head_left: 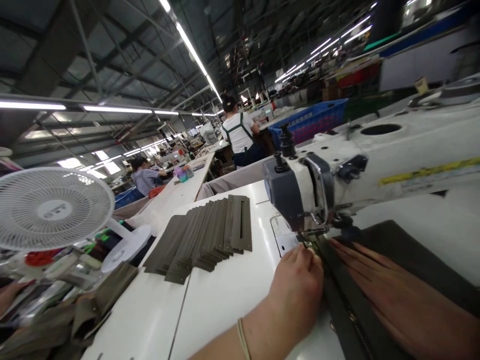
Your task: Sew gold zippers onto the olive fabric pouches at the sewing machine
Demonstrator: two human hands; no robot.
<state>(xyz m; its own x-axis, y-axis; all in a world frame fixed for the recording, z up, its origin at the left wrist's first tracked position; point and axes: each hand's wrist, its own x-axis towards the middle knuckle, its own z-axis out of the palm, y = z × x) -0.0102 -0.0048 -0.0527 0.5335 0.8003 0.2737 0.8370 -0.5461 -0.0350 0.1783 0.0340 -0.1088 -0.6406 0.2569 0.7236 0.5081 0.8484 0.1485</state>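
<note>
A white sewing machine (375, 160) stands at the right, its head over dark olive fabric (397, 245) with a zipper (350, 315) along it. My left hand (300, 285), an elastic band round its wrist, is closed in a pinch at the fabric's edge just before the needle area. My right hand (386, 285) lies flat on the fabric, right of the zipper, fingertips near the presser foot. Left of the machine, a fanned stack of olive fabric pieces (210, 235) rests on the white table (221, 300); the frontmost piece has a long slot.
At the left stand a white fan (56, 210) and crumpled olive fabric (82, 315). Ahead are a blue crate (311, 117), a person in a white shirt (238, 132) and a person in stripes (144, 175). Another person's hand (9, 295) shows at the left edge.
</note>
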